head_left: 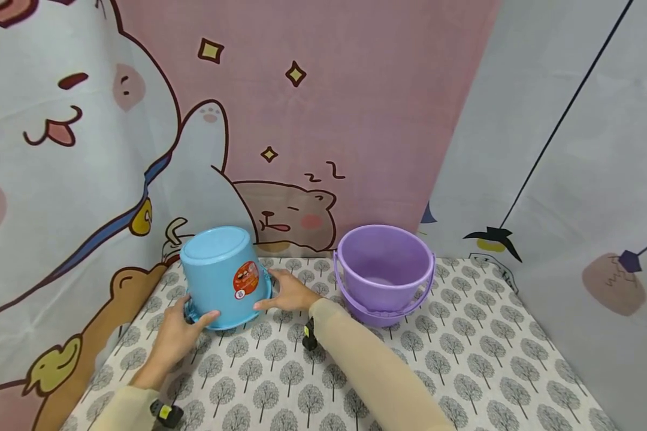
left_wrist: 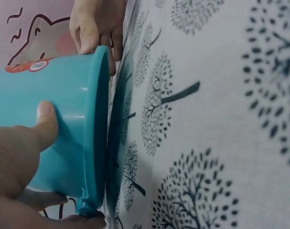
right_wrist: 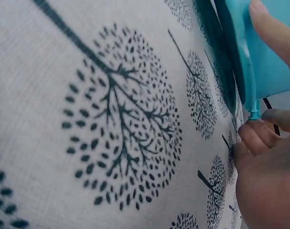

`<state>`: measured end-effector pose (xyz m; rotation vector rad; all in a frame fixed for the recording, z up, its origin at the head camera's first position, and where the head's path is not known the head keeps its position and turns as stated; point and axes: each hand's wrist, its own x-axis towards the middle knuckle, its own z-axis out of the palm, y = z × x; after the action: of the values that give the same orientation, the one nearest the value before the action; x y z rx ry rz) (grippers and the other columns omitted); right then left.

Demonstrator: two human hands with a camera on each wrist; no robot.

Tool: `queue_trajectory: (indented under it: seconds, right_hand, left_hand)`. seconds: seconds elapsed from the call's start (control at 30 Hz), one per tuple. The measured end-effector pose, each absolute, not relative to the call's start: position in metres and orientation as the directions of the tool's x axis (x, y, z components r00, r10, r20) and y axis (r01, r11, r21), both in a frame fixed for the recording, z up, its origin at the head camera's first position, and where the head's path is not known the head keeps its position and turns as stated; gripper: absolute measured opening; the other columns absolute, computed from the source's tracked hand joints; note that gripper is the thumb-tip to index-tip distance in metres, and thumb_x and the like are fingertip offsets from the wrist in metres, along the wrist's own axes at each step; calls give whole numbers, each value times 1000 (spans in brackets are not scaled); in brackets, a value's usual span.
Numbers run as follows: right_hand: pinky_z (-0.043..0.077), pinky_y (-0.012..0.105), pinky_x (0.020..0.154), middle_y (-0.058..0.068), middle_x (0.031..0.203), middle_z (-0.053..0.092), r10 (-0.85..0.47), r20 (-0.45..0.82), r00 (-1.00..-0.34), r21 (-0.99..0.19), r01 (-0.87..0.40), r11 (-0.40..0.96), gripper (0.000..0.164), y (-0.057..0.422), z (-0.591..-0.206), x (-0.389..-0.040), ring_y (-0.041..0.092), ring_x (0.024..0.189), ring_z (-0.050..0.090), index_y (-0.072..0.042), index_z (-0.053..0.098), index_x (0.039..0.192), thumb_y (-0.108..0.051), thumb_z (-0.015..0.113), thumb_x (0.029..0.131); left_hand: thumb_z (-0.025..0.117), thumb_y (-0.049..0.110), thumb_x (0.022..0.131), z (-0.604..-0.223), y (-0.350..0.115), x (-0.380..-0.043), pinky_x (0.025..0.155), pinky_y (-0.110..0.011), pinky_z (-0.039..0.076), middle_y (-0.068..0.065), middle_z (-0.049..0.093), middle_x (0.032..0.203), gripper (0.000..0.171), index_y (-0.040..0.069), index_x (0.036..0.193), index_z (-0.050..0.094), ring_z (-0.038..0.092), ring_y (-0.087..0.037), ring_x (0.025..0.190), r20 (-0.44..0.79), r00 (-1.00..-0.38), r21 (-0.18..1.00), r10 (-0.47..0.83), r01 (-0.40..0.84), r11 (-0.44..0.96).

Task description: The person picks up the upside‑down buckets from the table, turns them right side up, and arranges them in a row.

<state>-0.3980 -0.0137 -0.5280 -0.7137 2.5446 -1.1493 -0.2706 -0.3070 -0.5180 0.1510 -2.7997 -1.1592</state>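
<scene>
A light-blue bucket (head_left: 215,281) with a red oval sticker (head_left: 245,279) is upside down at the left of the table, base up, rim close over the cloth. My left hand (head_left: 177,330) grips its left side, with the thumb (left_wrist: 47,121) flat on the wall and the other fingers by the handle lug at the rim. On the opposite side my right hand (head_left: 288,291) holds the rim, thumb in front and fingers (right_wrist: 259,136) under the other lug. A purple bucket (head_left: 384,276) stands upright to the right of my right hand, its handle hanging down in front.
The table wears a white cloth (head_left: 291,371) printed with grey trees. Behind the buckets rises a pink cartoon backdrop (head_left: 377,120), and pale printed sheets hang at the left and right. My right sleeve (head_left: 372,359) crosses the table in front of the purple bucket.
</scene>
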Motion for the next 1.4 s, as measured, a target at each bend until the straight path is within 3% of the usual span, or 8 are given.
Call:
queue_trajectory:
  seconds: [0.2,0.33,0.47,0.57,0.73,0.87,1.1,1.4]
  right_hand:
    - [50,55,138,23,184,40,-541,-6,-841,-837,-292,463,135,-13,-528,-395,36,166,55,-5,27,185,-64,100,88]
    - [55,54,134,24,187,32,-510,-31,-860,-876,-222,428,137,-13,-524,-389,37,162,59,-5,20,186,-54,103,89]
    - [60,51,128,17,170,58,-524,-19,-851,-895,-219,388,125,-13,-527,-392,26,144,72,-11,34,184,-47,105,88]
    - [60,53,127,12,157,70,-527,-16,-850,-899,-218,380,120,-12,-526,-394,19,135,75,-14,40,182,-47,106,87]
    - [59,54,128,8,162,68,-554,18,-833,-902,-253,350,114,-10,-519,-390,21,141,73,-18,44,180,-44,106,87]
    - [56,55,132,2,167,69,-587,48,-808,-881,-311,357,105,-10,-511,-384,24,151,68,-23,51,176,-44,106,88]
    - [48,54,139,15,178,58,-533,63,-844,-928,-246,281,110,-14,-500,-373,37,164,59,-11,40,181,-35,102,94]
    - [57,44,131,21,165,68,-352,259,-899,-913,-347,214,73,-14,-490,-361,38,155,68,-6,53,171,-29,85,110]
  left_hand:
    - [85,43,109,-515,-309,-268,123,-78,55,-51,46,169,103,-19,173,33,58,-69,150,133,-978,735,-159,-10,678]
    - [84,49,109,-514,-307,-263,121,-77,58,-50,38,173,105,-11,178,32,57,-69,151,96,-972,762,-213,-66,644]
    - [84,51,109,-511,-306,-257,122,-75,57,-46,27,179,104,-3,181,32,47,-67,160,74,-965,801,-253,-93,592]
    - [85,48,109,-506,-304,-255,122,-75,57,-45,28,181,100,0,181,36,46,-66,161,113,-957,808,-269,-69,585]
    - [87,45,108,-496,-302,-253,120,-79,57,-42,41,178,95,1,178,42,52,-67,156,171,-939,786,-297,-52,616]
    - [83,53,109,-487,-303,-252,124,-78,54,-39,39,182,96,6,181,40,50,-66,160,150,-937,798,-315,-74,598]
    - [73,69,110,-472,-308,-245,124,-80,53,-38,45,179,98,15,183,39,52,-63,161,95,-933,837,-347,-114,535]
    - [71,62,113,-460,-304,-231,125,-79,53,-35,56,173,86,11,178,48,59,-59,157,146,-926,864,-348,-52,501]
